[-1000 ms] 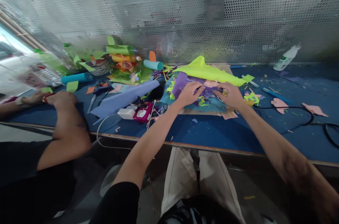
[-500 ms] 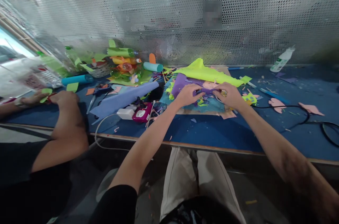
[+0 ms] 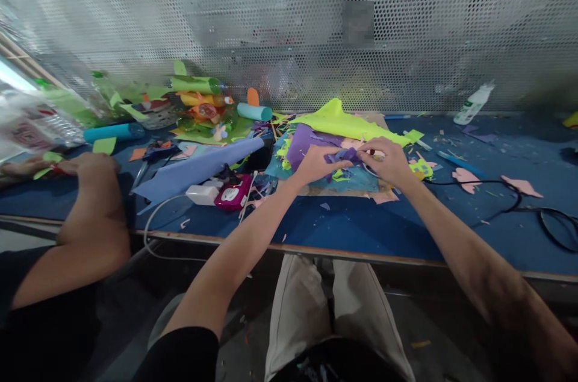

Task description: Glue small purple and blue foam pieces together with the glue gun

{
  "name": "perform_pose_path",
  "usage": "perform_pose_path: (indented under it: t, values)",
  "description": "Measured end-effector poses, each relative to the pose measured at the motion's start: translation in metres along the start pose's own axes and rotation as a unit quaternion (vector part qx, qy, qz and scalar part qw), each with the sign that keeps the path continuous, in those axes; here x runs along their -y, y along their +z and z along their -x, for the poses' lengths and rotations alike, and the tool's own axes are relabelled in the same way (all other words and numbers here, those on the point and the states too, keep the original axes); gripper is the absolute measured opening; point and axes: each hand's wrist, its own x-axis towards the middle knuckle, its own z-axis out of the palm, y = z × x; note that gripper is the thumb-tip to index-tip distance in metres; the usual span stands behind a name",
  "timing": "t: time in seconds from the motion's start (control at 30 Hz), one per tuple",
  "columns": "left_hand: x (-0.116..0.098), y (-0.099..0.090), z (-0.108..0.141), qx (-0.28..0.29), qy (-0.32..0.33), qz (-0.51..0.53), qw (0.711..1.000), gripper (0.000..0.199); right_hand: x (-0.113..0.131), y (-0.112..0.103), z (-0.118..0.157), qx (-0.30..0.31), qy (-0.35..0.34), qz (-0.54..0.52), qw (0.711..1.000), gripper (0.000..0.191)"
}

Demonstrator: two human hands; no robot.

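Between my hands is a small purple paper piece (image 3: 347, 155). My left hand (image 3: 317, 162) pinches its left side between thumb and fingers. The fingers of my right hand (image 3: 383, 159) are closed at its right end, and their grip partly hides the piece. Under and behind my hands lie a larger purple sheet (image 3: 300, 144), a bright yellow-green sheet (image 3: 345, 122) and many cut scraps on a light blue sheet (image 3: 363, 180). A thin white cord passes by my right fingers; what it belongs to is hard to make out.
To the left are a lilac sheet (image 3: 194, 171), a magenta box (image 3: 232, 192) with a white plug (image 3: 203, 193), and paper-wrapped bottles (image 3: 196, 85). A white glue bottle (image 3: 473, 103) and black cable (image 3: 510, 189) are on the right. A co-worker's arm (image 3: 97, 207) rests at far left.
The view has shifted slightly, so most things sit further left. My right fingers have moved a little over the purple piece, which both hands still hold.
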Motion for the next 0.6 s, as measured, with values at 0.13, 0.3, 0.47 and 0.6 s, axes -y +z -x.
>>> perform_pose_path:
  t: [0.13,0.3,0.47,0.6]
  values:
    - [-0.008,0.0,0.001,0.063,-0.003,-0.002,0.998,0.053,0.006,0.001,0.001,-0.01,0.009,-0.024,1.0,0.019]
    - [-0.014,0.004,-0.001,0.065,-0.037,0.038,0.996,0.056,0.009,0.005,0.001,-0.009,0.01,-0.032,0.999,0.021]
    - [-0.005,0.001,-0.005,-0.068,-0.099,0.036,0.992,0.068,-0.008,-0.012,-0.003,-0.036,0.058,0.082,0.994,0.031]
    - [-0.002,-0.004,-0.005,-0.1,-0.098,0.053,0.989,0.071,-0.039,-0.037,-0.001,0.047,0.185,0.246,0.95,0.043]
